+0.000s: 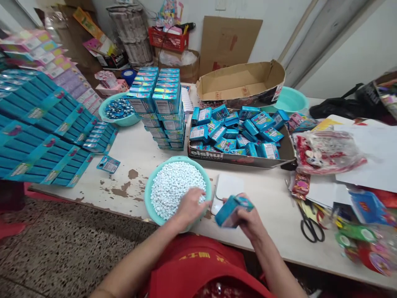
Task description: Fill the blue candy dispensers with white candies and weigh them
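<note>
My left hand [192,205] is over the right side of a mint-green basin [149,200] filled with small white pellet-like candies [176,184]. Its visible fingers are a little bent and apart; nothing shows between them. In my right hand [250,221] is a small blue box [231,212], held tilted just right of the basin and blurred by motion. Beneath and behind that box lies a flat white scale [228,188], partly hidden by it.
Behind the basin, a long carton [242,159] holds many blue boxes. Tall stacks of blue boxes [169,103] stand beside it, with more [46,136] at left. Another basin [107,118] contains shiny wrapped candies. Black-handled scissors [312,229] lie right, near tape rolls [356,234].
</note>
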`<control>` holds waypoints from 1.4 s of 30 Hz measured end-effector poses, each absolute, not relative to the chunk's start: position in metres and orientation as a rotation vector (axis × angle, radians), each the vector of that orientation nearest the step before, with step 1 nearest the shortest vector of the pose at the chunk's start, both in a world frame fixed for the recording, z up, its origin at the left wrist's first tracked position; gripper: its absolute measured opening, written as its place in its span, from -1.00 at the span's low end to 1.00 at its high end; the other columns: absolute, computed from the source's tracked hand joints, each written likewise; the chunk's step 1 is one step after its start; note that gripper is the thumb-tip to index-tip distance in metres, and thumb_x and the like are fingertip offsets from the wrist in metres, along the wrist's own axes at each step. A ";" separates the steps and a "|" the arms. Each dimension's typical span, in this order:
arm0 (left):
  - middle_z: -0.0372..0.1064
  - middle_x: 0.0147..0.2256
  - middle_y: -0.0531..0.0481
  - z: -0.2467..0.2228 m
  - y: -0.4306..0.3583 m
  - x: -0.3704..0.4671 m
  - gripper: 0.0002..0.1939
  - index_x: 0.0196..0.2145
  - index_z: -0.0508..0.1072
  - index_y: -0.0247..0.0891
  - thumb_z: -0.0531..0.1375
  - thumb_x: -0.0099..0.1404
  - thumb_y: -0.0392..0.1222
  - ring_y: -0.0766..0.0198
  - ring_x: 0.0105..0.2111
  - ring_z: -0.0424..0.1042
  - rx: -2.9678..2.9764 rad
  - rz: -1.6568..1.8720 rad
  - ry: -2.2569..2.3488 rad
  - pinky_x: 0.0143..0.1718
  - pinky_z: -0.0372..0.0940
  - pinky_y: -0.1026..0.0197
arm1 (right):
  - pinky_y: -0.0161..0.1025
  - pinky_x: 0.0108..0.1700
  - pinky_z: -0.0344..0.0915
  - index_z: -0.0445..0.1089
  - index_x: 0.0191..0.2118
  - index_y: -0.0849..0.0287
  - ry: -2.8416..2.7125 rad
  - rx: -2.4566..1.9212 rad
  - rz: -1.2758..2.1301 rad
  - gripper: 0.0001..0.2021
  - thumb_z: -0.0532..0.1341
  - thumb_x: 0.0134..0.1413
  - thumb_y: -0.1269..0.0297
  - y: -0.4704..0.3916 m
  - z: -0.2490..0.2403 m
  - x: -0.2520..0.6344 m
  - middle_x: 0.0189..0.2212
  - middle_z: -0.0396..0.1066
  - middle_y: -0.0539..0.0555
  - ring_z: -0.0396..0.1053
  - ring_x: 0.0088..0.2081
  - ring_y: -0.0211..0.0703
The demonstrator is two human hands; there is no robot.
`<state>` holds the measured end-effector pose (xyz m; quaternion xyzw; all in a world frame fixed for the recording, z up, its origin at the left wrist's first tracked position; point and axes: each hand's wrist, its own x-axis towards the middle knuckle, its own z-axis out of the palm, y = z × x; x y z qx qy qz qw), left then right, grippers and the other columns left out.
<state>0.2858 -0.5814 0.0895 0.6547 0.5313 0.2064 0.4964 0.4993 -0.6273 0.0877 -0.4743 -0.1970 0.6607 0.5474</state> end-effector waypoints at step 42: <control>0.20 -0.65 0.13 0.123 -0.532 0.278 -0.75 -0.61 0.25 -0.27 0.23 0.05 -0.12 0.38 -0.61 0.28 0.434 1.496 1.162 -0.50 0.21 0.29 | -0.17 -0.23 0.26 0.36 -0.25 0.11 -1.887 -1.602 0.642 -0.79 0.27 -0.10 0.32 -0.574 0.109 0.381 -0.30 0.42 0.07 0.34 -0.22 -0.02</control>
